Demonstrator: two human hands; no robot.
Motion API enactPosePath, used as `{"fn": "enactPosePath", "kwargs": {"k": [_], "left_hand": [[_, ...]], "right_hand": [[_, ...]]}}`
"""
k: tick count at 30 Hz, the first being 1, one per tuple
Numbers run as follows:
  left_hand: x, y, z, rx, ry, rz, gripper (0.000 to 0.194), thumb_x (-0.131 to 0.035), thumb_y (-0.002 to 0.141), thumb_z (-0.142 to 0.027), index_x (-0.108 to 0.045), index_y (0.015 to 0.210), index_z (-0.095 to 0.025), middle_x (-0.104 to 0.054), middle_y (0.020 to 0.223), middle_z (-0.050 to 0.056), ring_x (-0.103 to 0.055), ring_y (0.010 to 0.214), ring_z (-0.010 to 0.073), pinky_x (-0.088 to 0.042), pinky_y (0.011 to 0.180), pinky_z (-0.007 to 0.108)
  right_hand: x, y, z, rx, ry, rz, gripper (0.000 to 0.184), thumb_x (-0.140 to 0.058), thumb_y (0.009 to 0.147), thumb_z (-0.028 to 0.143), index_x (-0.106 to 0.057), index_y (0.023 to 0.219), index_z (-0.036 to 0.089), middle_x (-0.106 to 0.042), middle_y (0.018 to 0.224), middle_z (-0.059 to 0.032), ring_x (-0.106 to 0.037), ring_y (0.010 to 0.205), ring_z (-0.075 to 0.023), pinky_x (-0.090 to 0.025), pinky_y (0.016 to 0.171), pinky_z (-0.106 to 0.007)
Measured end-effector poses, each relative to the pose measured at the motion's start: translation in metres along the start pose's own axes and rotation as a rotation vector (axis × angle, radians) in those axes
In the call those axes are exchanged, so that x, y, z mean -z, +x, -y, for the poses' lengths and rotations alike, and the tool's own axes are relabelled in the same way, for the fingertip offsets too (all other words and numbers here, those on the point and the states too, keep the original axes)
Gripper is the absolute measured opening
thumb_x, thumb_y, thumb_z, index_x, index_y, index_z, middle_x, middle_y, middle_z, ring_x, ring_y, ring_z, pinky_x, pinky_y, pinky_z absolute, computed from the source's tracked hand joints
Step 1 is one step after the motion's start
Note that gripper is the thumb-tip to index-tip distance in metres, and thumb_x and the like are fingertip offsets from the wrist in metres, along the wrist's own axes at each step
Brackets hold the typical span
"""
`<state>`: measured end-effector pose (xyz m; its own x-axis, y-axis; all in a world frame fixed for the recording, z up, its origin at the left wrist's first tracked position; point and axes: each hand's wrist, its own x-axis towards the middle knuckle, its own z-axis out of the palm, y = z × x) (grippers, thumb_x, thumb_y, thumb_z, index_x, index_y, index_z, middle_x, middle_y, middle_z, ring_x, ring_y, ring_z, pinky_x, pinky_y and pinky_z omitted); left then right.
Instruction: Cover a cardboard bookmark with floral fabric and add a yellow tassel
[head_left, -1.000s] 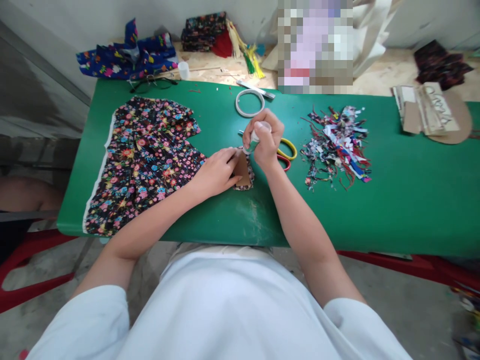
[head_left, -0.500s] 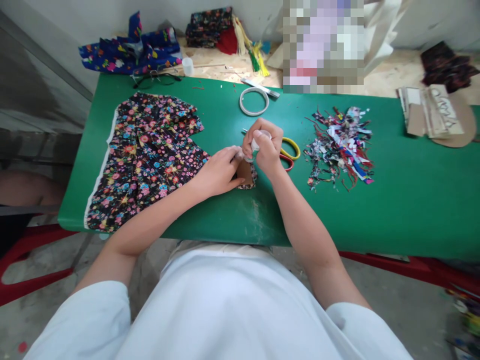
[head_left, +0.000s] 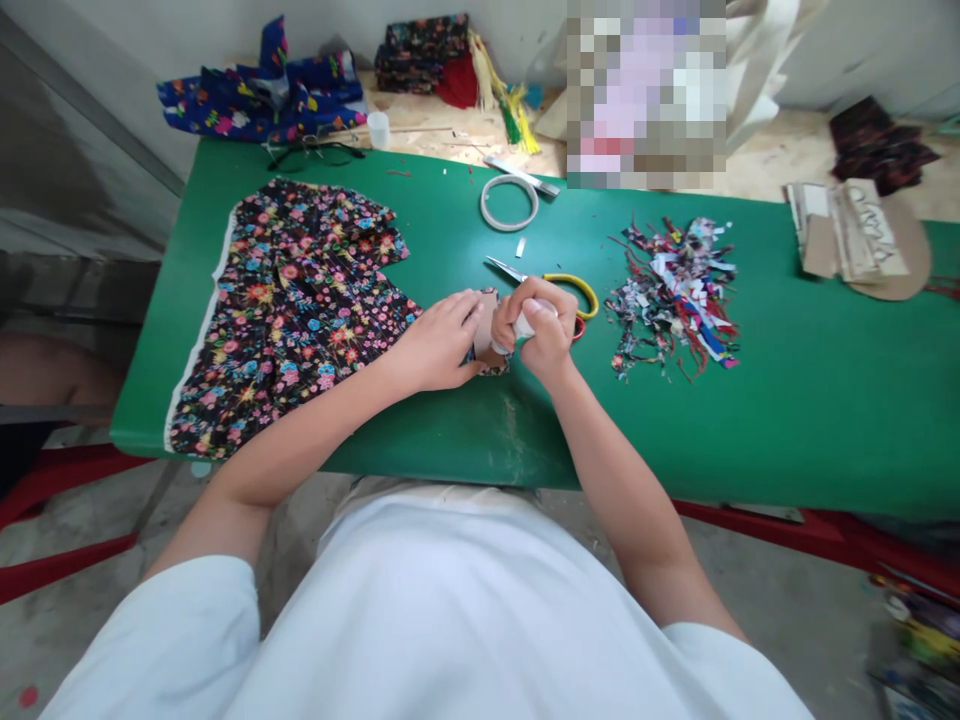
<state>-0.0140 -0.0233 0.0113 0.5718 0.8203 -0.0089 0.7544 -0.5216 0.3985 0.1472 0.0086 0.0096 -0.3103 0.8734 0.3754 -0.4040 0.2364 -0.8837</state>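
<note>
My right hand (head_left: 541, 325) is wrapped round a small white squeeze bottle (head_left: 537, 318), tipped with its lower end towards a piece of brown cardboard (head_left: 489, 312). Floral fabric shows along the edges of the cardboard. My left hand (head_left: 444, 345) lies over the left side of that piece, fingers stretched out and thumb apart, pressing on it. Just beyond my right hand are scissors (head_left: 507, 268) with yellow and red handles, partly covered by it. To the left a large black floral fabric (head_left: 292, 320) is spread flat, its right edge close to my left hand.
On the green table (head_left: 810, 400) are a roll of white tape (head_left: 509, 203), a metal ruler (head_left: 523, 176), a heap of fabric scraps (head_left: 679, 295) and cardboard pieces (head_left: 821, 245). Glasses (head_left: 315, 153), a white cup (head_left: 378, 130) and blue patterned fabric (head_left: 262, 95) lie at the back.
My right hand with the bottle has come down and slightly right, towards me along the cardboard. The scissors' blades and a small white scrap now show. My left hand stays nearly in place.
</note>
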Motion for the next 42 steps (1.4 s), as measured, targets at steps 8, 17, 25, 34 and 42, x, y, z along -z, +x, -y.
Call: {"fn": "enactPosePath", "kwargs": {"k": [8,17,25,34,42], "left_hand": [[0.002,0.0,0.0,-0.014,0.023,0.021,0.082,-0.065,0.086,-0.04,-0.041,0.148,0.007,-0.037,0.16,0.033,-0.036,0.153,0.0417,-0.03,0.128,0.055],[0.005,0.002,-0.005,0.008,0.071,0.04,0.083,-0.065,0.09,-0.043,-0.04,0.148,0.011,-0.036,0.159,0.035,-0.035,0.153,0.042,-0.027,0.129,0.053],[-0.008,0.005,0.008,-0.073,-0.006,-0.071,0.08,-0.062,0.089,-0.043,-0.036,0.15,0.002,-0.039,0.157,0.032,-0.036,0.152,0.0418,-0.03,0.127,0.058],[-0.004,0.004,0.005,-0.044,-0.024,-0.033,0.081,-0.061,0.089,-0.043,-0.035,0.15,0.005,-0.04,0.156,0.034,-0.034,0.153,0.0428,-0.028,0.128,0.058],[-0.004,0.004,0.006,-0.046,-0.007,-0.046,0.077,-0.062,0.089,-0.039,-0.039,0.148,0.004,-0.044,0.153,0.032,-0.036,0.151,0.0423,-0.029,0.128,0.057]], "right_hand": [[0.004,-0.021,0.008,-0.087,0.027,0.023,0.037,-0.068,0.085,0.05,-0.055,0.064,0.023,-0.047,0.043,0.0044,-0.037,0.032,-0.0104,-0.027,0.035,-0.026],[0.013,0.021,0.028,0.131,0.107,-0.098,0.046,-0.057,0.092,0.059,-0.048,0.062,0.025,-0.037,0.041,0.008,-0.028,0.028,-0.0097,-0.026,0.03,-0.026],[0.007,0.06,-0.002,0.04,-0.372,-0.152,0.059,-0.06,0.082,0.081,-0.038,0.07,0.028,-0.047,0.05,0.0068,-0.036,0.041,-0.0108,-0.034,0.044,-0.03],[0.007,0.069,-0.02,0.135,-0.321,-0.06,0.05,-0.062,0.09,0.067,-0.042,0.067,0.027,-0.046,0.046,0.0086,-0.036,0.035,-0.0093,-0.025,0.039,-0.032],[0.004,0.055,-0.011,0.061,-0.313,-0.085,0.054,-0.064,0.087,0.07,-0.041,0.063,0.028,-0.042,0.043,0.0068,-0.032,0.034,-0.0125,-0.024,0.039,-0.033]]}}
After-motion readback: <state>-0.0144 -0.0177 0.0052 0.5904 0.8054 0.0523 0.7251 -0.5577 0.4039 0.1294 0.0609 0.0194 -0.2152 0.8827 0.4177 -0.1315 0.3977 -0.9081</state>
